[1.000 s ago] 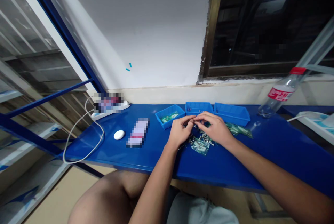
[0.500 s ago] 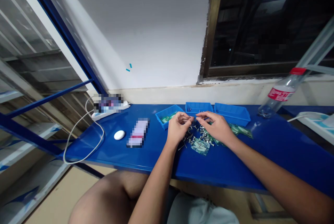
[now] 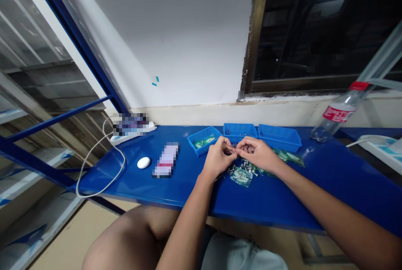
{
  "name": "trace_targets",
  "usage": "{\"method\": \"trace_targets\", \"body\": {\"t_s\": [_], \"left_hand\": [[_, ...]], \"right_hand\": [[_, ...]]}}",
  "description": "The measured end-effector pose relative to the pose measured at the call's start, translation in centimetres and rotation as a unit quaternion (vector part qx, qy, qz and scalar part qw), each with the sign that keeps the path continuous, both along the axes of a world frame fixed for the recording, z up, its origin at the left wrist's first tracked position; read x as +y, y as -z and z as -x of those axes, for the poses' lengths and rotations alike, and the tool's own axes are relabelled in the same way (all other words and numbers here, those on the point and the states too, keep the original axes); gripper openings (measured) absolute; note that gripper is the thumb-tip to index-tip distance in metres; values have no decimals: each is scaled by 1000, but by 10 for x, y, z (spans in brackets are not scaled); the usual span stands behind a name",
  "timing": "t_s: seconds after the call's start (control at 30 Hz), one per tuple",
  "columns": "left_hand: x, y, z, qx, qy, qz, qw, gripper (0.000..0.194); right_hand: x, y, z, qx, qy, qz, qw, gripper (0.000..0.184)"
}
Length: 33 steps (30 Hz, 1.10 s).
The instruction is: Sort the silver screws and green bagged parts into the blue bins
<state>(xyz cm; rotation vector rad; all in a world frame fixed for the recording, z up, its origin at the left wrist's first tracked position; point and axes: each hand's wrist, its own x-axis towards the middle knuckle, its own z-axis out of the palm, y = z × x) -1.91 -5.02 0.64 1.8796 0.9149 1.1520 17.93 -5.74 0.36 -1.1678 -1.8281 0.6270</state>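
My left hand [image 3: 220, 156] and my right hand [image 3: 255, 152] meet fingertip to fingertip above a pile of small metal screws [image 3: 245, 165]. Both are closed in a pinch, and whatever they hold between them is too small and too hidden to make out. Just in front of the pile lies a small clear bag [image 3: 241, 176] with metal pieces in it. More greenish plastic bags [image 3: 288, 157] lie beside my right wrist. Behind my left hand stands a blue bin [image 3: 204, 141] with bags inside. Another blue bin [image 3: 240, 129] holds a few small pieces.
A third blue bin [image 3: 279, 137] stands at the back right, near a plastic bottle [image 3: 336, 112] with a red cap. Left on the blue table [image 3: 194, 190] are a phone [image 3: 166, 159], a white oval object [image 3: 143, 162] and a power strip [image 3: 135, 132] with a looping cable.
My fingertips have come together and curled in more, with both hands slightly lower over the pile. The bins, bags and phone stay where they were.
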Motion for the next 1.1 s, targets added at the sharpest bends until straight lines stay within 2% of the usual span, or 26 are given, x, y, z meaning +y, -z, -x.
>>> {"method": "trace_targets", "body": {"t_s": [0.2, 0.3, 0.43, 0.53, 0.7, 0.8, 0.9, 1.1], "left_hand": [[1, -1, -1, -42, 13, 8, 999, 28], [5, 1, -1, -98, 3, 26, 995, 30], [10, 4, -1, -141, -4, 37, 989, 32], [10, 3, -1, -115, -7, 37, 993, 36], [9, -2, 3, -38, -7, -7, 999, 23], [9, -3, 5, -29, -36, -25, 999, 23], [9, -1, 4, -49, -50, 10, 997, 25], [12, 6, 0, -127, 19, 112, 985, 25]], "right_hand": [[5, 7, -2, 54, 14, 11, 998, 6], [3, 4, -2, 46, 6, 10, 999, 14], [-1, 0, 1, -15, -14, -9, 1000, 25], [-2, -2, 2, -33, -8, -14, 999, 27], [-2, -2, 0, -44, 10, -25, 999, 28], [-1, -1, -1, -37, 32, -30, 998, 28], [1, 0, -2, -22, 53, -34, 998, 29], [0, 0, -3, -8, 64, -36, 997, 28]]}}
